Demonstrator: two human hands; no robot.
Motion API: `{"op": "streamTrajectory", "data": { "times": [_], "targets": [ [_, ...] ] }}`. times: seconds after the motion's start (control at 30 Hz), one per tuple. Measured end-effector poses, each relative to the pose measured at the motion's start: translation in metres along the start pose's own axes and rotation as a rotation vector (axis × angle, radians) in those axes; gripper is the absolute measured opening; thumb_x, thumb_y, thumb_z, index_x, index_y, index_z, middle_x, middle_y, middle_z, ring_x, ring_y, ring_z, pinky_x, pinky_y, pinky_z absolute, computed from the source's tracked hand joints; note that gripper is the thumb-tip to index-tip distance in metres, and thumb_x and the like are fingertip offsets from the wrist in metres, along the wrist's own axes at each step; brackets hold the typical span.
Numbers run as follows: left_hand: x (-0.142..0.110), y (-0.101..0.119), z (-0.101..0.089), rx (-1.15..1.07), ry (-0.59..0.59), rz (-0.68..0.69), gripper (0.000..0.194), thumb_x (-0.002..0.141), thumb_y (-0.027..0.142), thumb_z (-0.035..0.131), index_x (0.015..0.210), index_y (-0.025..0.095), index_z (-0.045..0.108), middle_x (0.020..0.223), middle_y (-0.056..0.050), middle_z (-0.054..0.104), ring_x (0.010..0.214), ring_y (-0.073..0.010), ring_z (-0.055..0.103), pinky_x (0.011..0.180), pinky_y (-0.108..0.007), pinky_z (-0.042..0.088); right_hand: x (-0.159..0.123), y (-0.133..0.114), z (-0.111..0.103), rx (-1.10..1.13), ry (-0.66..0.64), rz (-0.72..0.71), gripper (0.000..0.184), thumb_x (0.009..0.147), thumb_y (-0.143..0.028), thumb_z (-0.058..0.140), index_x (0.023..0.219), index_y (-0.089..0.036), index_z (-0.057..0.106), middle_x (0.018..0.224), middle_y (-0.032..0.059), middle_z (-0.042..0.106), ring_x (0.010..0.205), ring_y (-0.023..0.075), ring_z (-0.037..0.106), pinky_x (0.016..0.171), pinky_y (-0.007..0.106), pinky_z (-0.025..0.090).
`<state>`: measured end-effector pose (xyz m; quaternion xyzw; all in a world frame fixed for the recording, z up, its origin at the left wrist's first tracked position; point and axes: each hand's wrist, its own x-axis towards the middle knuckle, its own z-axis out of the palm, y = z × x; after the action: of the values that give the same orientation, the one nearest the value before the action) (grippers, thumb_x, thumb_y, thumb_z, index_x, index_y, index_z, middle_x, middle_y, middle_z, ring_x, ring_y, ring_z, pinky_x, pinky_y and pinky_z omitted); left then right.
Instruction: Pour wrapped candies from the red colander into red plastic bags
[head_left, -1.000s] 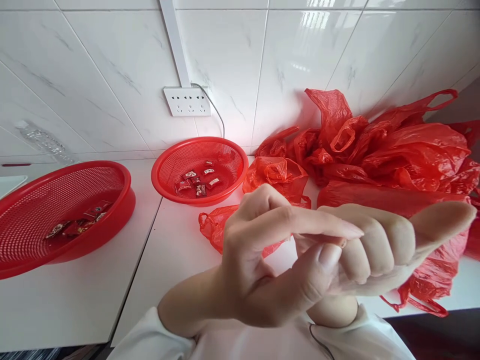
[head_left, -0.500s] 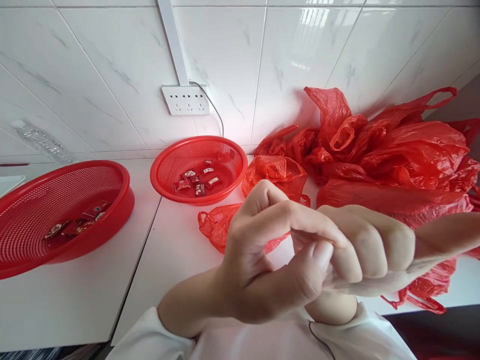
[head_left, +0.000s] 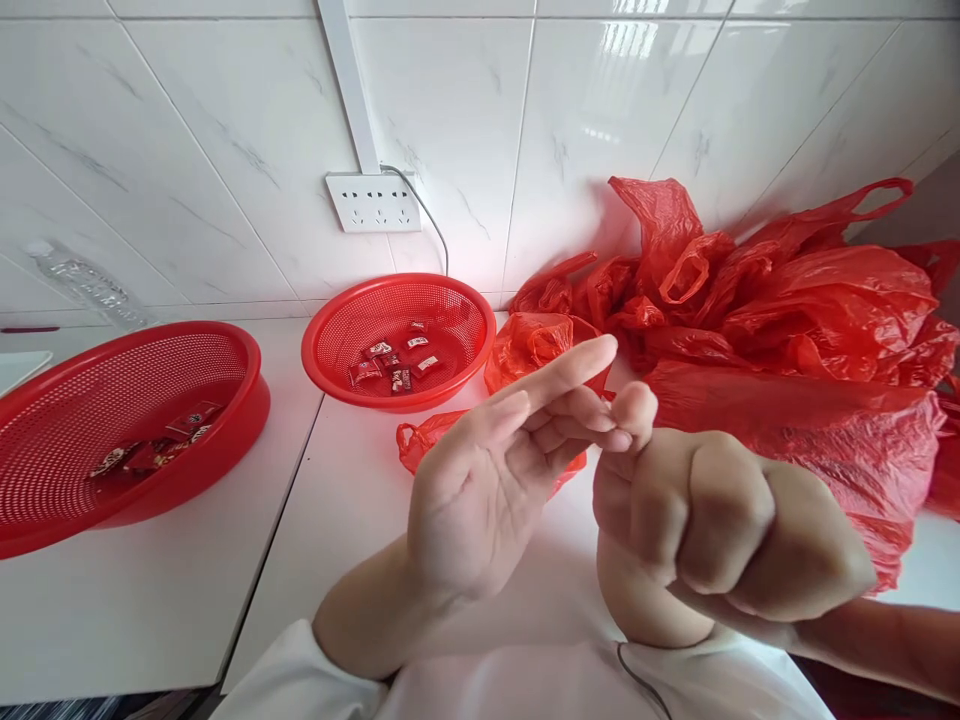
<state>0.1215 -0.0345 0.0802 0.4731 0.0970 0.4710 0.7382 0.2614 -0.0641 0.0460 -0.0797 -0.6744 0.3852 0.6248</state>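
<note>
My left hand (head_left: 487, 500) is raised over the table, its palm visible. The index finger stretches out to the right, the thumb is apart, and the other fingers are bent. Their tips meet those of my right hand (head_left: 720, 515), which is curled into a fist close to the camera. If anything small lies between the touching fingertips, I cannot make it out. Behind the hands a red plastic bag (head_left: 424, 440) lies partly covered on the table. Skin running off at the lower right edge is too distorted to tell whether it is an arm or a finger.
Small wrapped packets (head_left: 365, 372) lie in the round red basket (head_left: 330, 365) at the wall. A larger red basket (head_left: 259, 395) at the left holds more packets. Red plastic bags (head_left: 817, 300) are heaped at the right. A clear bottle (head_left: 90, 285) and a socket strip (head_left: 373, 202) are behind.
My left index finger and thumb have come out of their pinch; the hand has turned to show its palm. My right fist has tilted and dropped slightly. Baskets and packets stay put.
</note>
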Motion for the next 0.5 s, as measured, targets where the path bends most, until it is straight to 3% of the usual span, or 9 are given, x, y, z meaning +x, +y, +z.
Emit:
{"op": "streamTrajectory", "data": {
  "times": [0.1,0.2,0.27,0.33,0.4,0.5],
  "targets": [
    [-0.002,0.001,0.001,0.094,0.012,0.061,0.039,0.097,0.036,0.034,0.116,0.022,0.065,0.097,-0.009,0.066,0.095,-0.0233,0.064,0.085,-0.041,0.055,-0.002,0.005,0.002,0.638,0.234,-0.19,0.066,0.087,-0.045,0.037,0.031,-0.015,0.021,0.033,-0.0074,0.013,0.031,0.0013,0.019,0.062,0.034,0.038],
    [-0.005,0.002,0.002,0.144,0.0,0.109,0.037,0.097,0.034,0.036,0.106,0.019,0.069,0.095,-0.01,0.068,0.092,-0.0237,0.064,0.082,-0.041,0.055,-0.002,0.009,-0.002,1.312,0.141,-0.422,0.072,0.084,-0.05,0.036,0.027,-0.01,0.021,0.034,-0.0083,0.007,0.032,-0.0049,0.016,0.066,0.037,0.032],
    [-0.006,0.002,0.002,0.162,-0.004,0.142,0.035,0.097,0.032,0.038,0.104,0.02,0.07,0.089,-0.009,0.068,0.089,-0.0231,0.065,0.079,-0.04,0.055,0.0,0.009,-0.004,1.461,0.11,-0.456,0.074,0.081,-0.053,0.042,0.026,-0.008,0.02,0.034,-0.0085,0.005,0.032,-0.0052,0.016,0.066,0.037,0.031],
    [-0.006,0.002,0.002,0.162,0.002,0.157,0.03,0.095,0.031,0.042,0.102,0.021,0.069,0.082,-0.007,0.066,0.084,-0.0218,0.064,0.077,-0.039,0.054,0.004,0.008,-0.004,1.277,0.176,-0.352,0.075,0.082,-0.053,0.046,0.027,-0.01,0.018,0.032,-0.0077,0.01,0.033,-0.0023,0.02,0.066,0.037,0.034],
    [-0.005,0.002,0.001,0.115,0.015,0.16,0.021,0.092,0.034,0.048,0.09,0.022,0.065,0.074,-0.005,0.06,0.076,-0.0196,0.061,0.072,-0.037,0.053,0.008,0.004,-0.002,0.934,0.218,-0.206,0.07,0.088,-0.045,0.046,0.031,-0.013,0.021,0.033,-0.0066,0.019,0.034,0.0019,0.027,0.064,0.035,0.038],
    [-0.003,0.001,0.0,-0.004,0.081,0.105,0.03,0.091,0.041,0.048,0.069,0.021,0.043,0.066,-0.001,0.043,0.061,-0.0139,0.05,0.062,-0.032,0.05,0.011,-0.005,0.002,0.383,0.133,-0.075,0.058,0.094,-0.028,0.045,0.04,-0.017,0.027,0.038,-0.0063,0.026,0.034,0.006,0.029,0.054,0.029,0.04]
  ]
}}
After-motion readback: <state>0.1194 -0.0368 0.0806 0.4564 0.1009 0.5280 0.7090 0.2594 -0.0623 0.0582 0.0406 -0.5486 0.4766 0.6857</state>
